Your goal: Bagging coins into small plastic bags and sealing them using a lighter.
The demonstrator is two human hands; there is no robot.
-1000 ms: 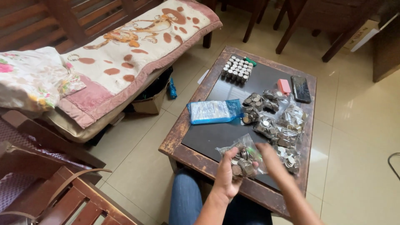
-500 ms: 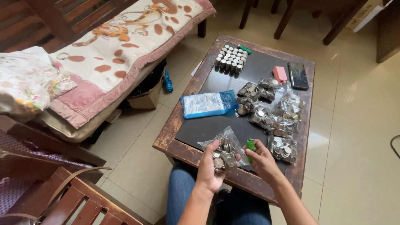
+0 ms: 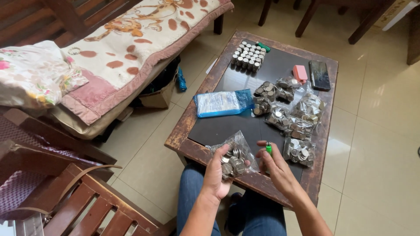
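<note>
The left hand [image 3: 216, 175] grips a clear plastic bag of silver coins [image 3: 234, 156] over the dark wooden counter [image 3: 227, 126]. The right hand [image 3: 278, 168] is curled around what looks like a small green lighter [image 3: 268, 149]. More coin bags [image 3: 297, 116] lie nearby.

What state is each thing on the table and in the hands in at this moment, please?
Left hand: closed on clear bag of coins.
Right hand: holding green lighter.
Coin stacks: upright, in rows.
Phone: flat, screen dark.
Blue packet: lying flat.
</note>
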